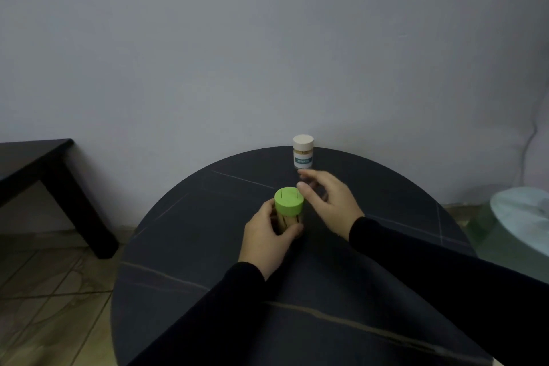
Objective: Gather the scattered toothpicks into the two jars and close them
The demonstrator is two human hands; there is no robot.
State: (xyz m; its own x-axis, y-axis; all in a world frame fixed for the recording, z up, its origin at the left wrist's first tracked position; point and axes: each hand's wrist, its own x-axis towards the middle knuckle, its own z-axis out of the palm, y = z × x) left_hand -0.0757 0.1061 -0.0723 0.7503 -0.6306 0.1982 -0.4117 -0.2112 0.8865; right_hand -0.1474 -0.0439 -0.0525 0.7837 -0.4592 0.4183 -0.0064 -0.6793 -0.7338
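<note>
Item 1: green-lidded jar. Upright at the middle of the round dark worktop, long axis vertical, green lid seated on top and facing up. Pale toothpicks show through the clear wall below the lid. The left hand is wrapped around the lower body, thumb on the near-right side, fingers round the far-left side; it holds the jar.

Item 2: right hand. Just right of the green lid and slightly beyond it, fingers loosely spread and curled, holding nothing visible. The thumb tip lies close to the lid's right edge; whether it touches cannot be told. This is the nearer free hand to both jars.

Item 3: white-capped jar. Upright at the far edge of the worktop, near the wall, long axis vertical, cap on, teal label facing the camera, toothpicks visible under the cap. It lies just beyond the right hand's fingertips, further away and slightly left of them.

Item 4: loose toothpicks. None visible on the worktop. Judgement: gathering looks complete and both lids appear on; only a final press or check of the green lid seems left, a downward move along the jar's axis.

Item 5: surroundings. A dark side table stands far left on the tiled floor; a pale round object sits at the right edge.
</note>
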